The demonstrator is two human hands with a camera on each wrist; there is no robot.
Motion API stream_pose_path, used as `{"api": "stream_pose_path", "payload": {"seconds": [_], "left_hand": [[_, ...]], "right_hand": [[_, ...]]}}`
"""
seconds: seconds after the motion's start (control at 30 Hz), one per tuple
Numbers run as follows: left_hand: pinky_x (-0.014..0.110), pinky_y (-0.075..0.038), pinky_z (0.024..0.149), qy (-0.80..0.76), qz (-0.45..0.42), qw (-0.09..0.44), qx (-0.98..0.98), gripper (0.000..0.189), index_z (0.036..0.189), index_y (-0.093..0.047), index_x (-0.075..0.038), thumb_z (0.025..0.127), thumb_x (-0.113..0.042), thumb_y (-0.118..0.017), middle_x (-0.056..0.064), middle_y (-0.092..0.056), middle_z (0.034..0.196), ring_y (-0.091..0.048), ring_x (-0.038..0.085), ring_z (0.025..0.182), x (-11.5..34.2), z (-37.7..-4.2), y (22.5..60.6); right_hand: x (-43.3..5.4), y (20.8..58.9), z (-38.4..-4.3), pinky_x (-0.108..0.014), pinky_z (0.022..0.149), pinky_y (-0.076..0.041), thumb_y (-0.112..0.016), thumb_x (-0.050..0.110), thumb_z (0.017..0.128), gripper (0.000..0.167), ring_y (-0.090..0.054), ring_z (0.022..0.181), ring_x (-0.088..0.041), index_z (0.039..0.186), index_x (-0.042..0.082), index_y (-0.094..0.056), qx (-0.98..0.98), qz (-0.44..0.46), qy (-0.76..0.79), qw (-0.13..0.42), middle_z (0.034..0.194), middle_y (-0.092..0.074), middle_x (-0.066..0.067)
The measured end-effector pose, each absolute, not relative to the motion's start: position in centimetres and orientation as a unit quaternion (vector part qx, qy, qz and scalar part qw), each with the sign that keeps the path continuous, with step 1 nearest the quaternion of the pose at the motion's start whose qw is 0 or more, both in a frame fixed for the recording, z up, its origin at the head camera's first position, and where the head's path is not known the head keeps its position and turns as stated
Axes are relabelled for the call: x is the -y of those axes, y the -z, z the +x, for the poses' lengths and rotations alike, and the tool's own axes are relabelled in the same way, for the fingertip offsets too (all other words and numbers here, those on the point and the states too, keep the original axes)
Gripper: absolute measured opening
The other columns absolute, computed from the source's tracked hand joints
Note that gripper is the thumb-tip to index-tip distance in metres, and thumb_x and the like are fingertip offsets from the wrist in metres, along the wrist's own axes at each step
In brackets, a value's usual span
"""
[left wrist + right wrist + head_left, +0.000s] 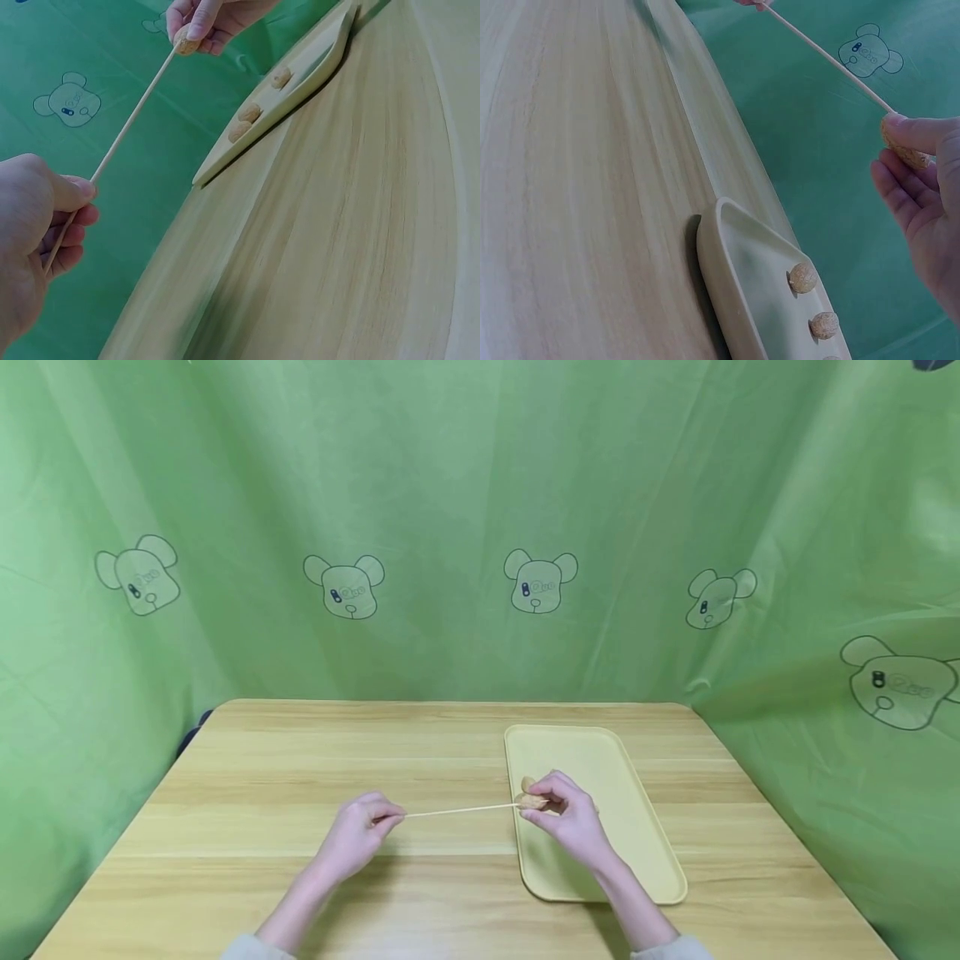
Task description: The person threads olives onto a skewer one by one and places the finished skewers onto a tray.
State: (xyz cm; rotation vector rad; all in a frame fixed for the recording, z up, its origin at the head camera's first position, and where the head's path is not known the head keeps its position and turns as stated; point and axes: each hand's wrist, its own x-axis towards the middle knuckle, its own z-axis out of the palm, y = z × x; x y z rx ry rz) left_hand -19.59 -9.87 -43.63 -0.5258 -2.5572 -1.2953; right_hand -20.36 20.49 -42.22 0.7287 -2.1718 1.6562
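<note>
Above the table, my left hand (360, 833) pinches a thin wooden skewer (461, 810) near one end, thumb against fingers. The skewer runs almost level across to a light-brown, rough-skinned ball (531, 802), which looks like a meatball. Thumb and fingers of my right hand (572, 823) grip this ball over the tray's left side. In the head view a pale tip shows past the ball, so the skewer appears to go through it. The left wrist view shows the skewer's back end lying along the left hand's curled fingers.
Under my right hand a pale yellow rectangular tray (570, 743) lies on the wooden table (337, 743). Similar loose balls rest in it, among them one ball (281, 77) apart from two neighbours (250, 112). Green curtains (450, 485) with bear prints surround the table's back and sides.
</note>
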Motion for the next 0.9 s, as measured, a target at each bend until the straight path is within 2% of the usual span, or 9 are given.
{"api": "stream_pose_path", "payload": {"seconds": [0.3,0.53,0.9], "left_hand": [[0.021,-0.049,0.067,0.439,-0.188,0.111,0.872,0.009,0.087,-0.072,-0.008,0.080,-0.002,-0.068,-0.009,-0.061,0.079,-0.056,0.009,0.075,9.8,-19.3,43.0],[0.021,-0.049,0.067,0.432,-0.208,0.107,0.871,0.009,0.088,-0.072,-0.009,0.082,-0.005,-0.068,-0.008,-0.062,0.081,-0.057,0.009,0.075,9.8,-19.5,42.5],[0.024,-0.049,0.070,0.451,-0.224,0.106,0.858,0.010,0.090,-0.071,-0.011,0.082,-0.006,-0.068,-0.009,-0.063,0.085,-0.057,0.008,0.077,9.9,-19.6,42.8]], "right_hand": [[-21.0,43.0,-20.5,-0.017,0.068,-0.049,-0.071,-0.013,0.070,0.026,-0.056,0.081,-0.003,0.093,-0.012,-0.060,0.753,0.255,-0.587,0.152,0.087,-0.052,-0.018],[-21.6,43.2,-20.2,-0.018,0.074,-0.050,-0.068,-0.012,0.074,0.030,-0.059,0.087,-0.005,0.101,-0.016,-0.053,0.740,0.242,-0.617,0.115,0.097,-0.054,-0.008],[-22.0,42.8,-20.0,-0.019,0.074,-0.050,-0.067,-0.012,0.074,0.030,-0.059,0.084,-0.006,0.101,-0.015,-0.054,0.733,0.242,-0.626,0.109,0.096,-0.057,-0.004]]}}
